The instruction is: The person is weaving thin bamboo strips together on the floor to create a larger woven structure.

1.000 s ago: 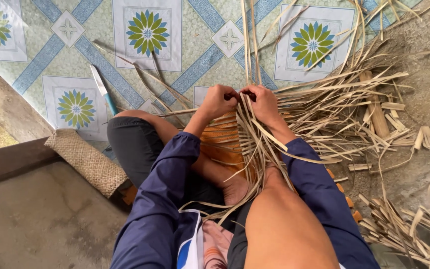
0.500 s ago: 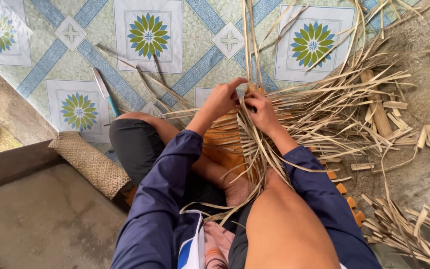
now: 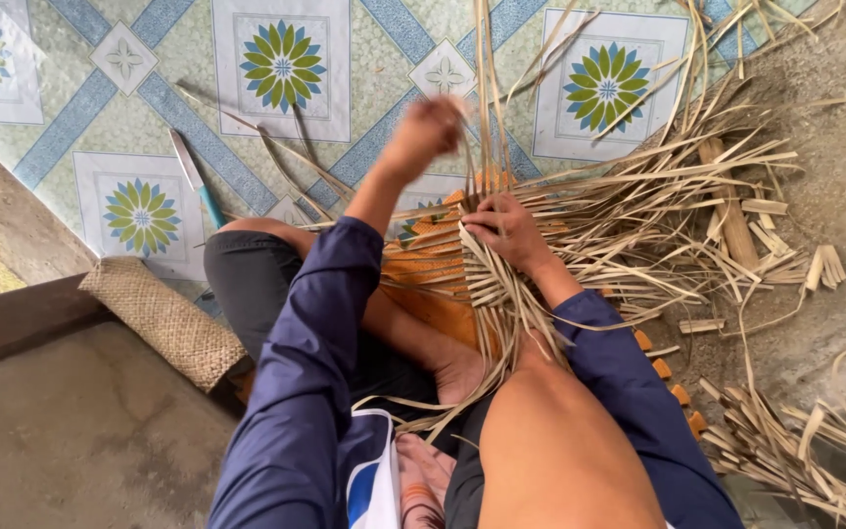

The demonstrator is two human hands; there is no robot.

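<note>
We are gripping a strip (image 3: 483,108) in our left hand (image 3: 426,132), its length running straight away from us. Our right hand (image 3: 503,227), nearer us, is pressing the weave (image 3: 443,260) shut.

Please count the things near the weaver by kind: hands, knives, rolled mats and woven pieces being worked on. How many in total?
Hands: 2, the left hand raised and blurred among the strips, the right hand on the weave.
Knife with a teal handle: 1.
Rolled woven mat: 1.
Orange woven piece: 1.
Total: 5.
</note>
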